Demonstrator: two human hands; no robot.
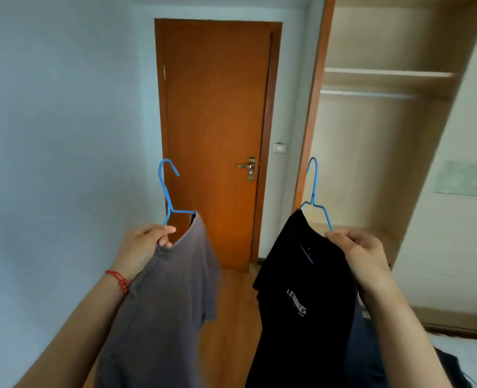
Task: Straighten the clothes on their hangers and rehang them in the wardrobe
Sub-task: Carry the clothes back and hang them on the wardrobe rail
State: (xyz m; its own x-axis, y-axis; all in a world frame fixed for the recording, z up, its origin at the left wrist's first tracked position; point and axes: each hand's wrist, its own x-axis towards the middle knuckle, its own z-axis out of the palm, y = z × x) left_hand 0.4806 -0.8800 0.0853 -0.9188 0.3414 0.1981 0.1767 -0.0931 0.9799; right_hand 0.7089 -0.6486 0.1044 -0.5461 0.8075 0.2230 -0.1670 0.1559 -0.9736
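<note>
Blue wire hangers — one per hand. The left hand [145,242] pinches the left hanger [168,191] and the grey T-shirt [164,303] at its collar; the right hand [357,253] pinches the right hanger [314,191] carrying the black T-shirt [301,289] — both before the open wardrobe [385,130], its rail [366,93] bare.

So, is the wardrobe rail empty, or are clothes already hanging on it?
Empty, as far as visible. The rail shows no hangers; the gray shirt and black shirt are held in the left hand and right hand.
</note>
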